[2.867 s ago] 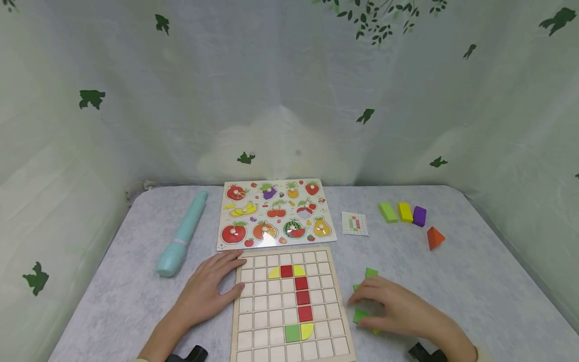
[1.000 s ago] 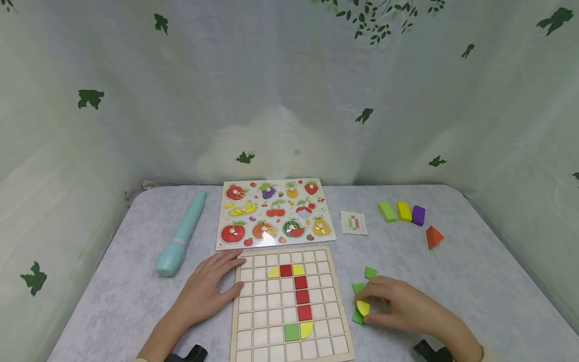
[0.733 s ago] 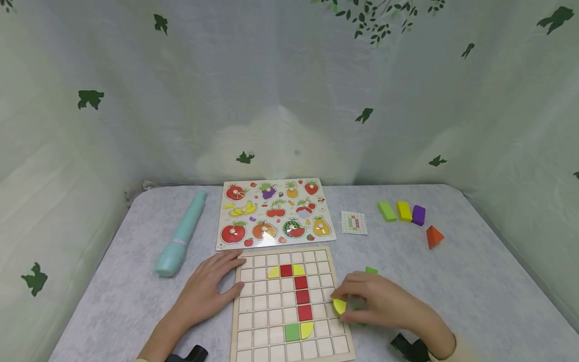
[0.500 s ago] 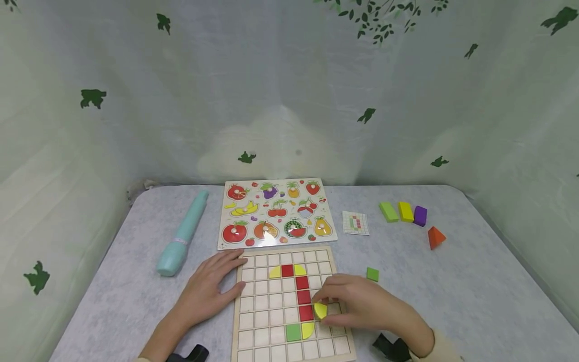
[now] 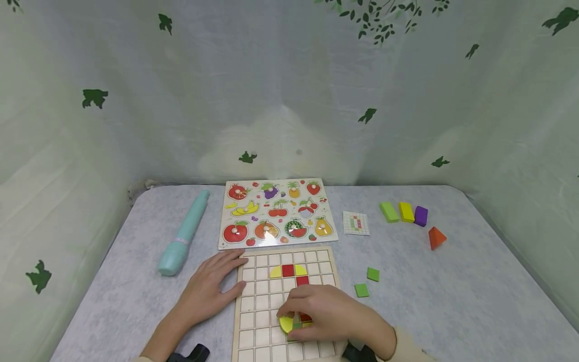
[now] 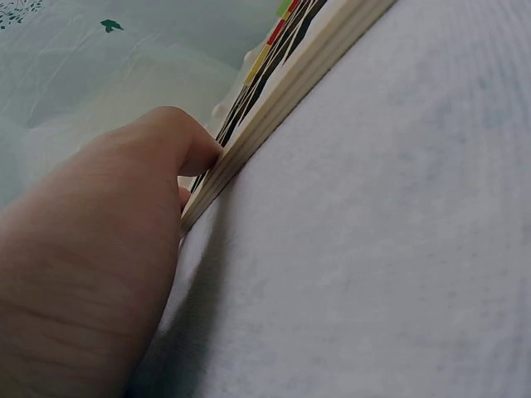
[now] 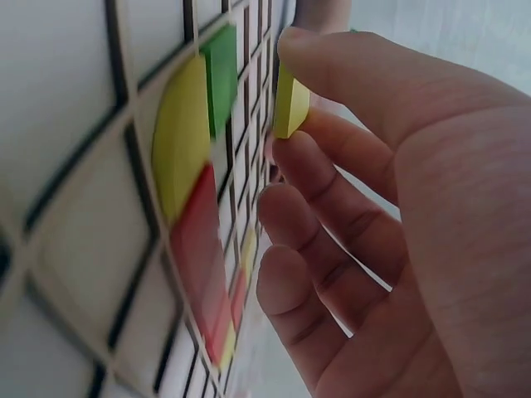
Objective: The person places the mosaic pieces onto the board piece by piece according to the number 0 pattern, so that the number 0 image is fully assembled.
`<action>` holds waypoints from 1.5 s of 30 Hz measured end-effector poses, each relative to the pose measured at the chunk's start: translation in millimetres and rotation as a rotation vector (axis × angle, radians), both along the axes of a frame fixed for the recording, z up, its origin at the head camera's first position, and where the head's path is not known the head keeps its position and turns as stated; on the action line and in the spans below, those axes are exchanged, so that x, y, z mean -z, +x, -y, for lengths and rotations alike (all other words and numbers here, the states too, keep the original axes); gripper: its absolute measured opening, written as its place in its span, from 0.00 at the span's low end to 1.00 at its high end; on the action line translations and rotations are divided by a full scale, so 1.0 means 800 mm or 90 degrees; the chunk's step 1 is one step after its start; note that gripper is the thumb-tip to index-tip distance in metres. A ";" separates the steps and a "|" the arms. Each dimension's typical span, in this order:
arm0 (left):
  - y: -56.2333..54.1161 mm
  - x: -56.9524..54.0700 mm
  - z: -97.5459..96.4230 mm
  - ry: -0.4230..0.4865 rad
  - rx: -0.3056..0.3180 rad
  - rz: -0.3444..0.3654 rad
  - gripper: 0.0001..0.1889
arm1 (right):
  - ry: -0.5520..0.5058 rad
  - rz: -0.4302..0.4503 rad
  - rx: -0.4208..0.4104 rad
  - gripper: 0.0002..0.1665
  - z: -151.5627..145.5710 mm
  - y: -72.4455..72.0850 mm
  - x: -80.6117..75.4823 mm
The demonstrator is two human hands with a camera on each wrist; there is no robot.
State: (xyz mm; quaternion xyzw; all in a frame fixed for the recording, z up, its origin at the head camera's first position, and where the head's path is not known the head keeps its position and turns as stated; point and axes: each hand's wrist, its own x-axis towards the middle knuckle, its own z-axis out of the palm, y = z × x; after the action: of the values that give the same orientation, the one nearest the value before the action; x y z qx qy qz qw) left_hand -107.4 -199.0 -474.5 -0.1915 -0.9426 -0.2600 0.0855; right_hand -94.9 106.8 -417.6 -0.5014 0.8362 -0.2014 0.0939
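A right hand (image 5: 323,314) pinches a flat yellow tile with a curved edge (image 5: 285,324) over the near half of a pale wooden grid board (image 5: 261,318)

From here I see thumb and fingertips holding the tile near a green square tile (image 7: 220,79) set in the grid; the left hand (image 5: 208,289) lies with fingers extended, touching the board's left side. In the far part of the grid, a red square tile (image 5: 288,270) sits between two yellow quarter-round tiles (image 5: 275,272). To the right, two loose green square tiles (image 5: 373,274) lie on the grey table (image 5: 420,281). Beyond the board is a white fruit-picture puzzle (image 5: 267,216), with a small white printed card (image 5: 356,223) to its right
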 end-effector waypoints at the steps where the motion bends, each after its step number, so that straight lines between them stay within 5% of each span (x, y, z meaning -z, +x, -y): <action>1: 0.000 0.000 0.000 -0.001 -0.001 0.003 0.27 | 0.005 -0.004 -0.007 0.16 0.003 0.001 0.002; 38: -0.003 0.004 0.003 -0.006 0.001 0.004 0.27 | 0.042 -0.024 -0.036 0.16 0.014 0.007 0.014; 45: -0.002 0.003 0.003 -0.006 0.002 0.004 0.27 | 0.019 -0.010 0.002 0.16 -0.006 0.007 0.006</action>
State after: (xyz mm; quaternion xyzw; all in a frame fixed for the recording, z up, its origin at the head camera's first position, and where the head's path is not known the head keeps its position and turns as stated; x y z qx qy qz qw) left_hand -108.9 -201.1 -476.9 -0.1926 -0.9437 -0.2563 0.0811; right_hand -89.2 111.7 -422.3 -0.5003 0.8405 -0.1850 0.0949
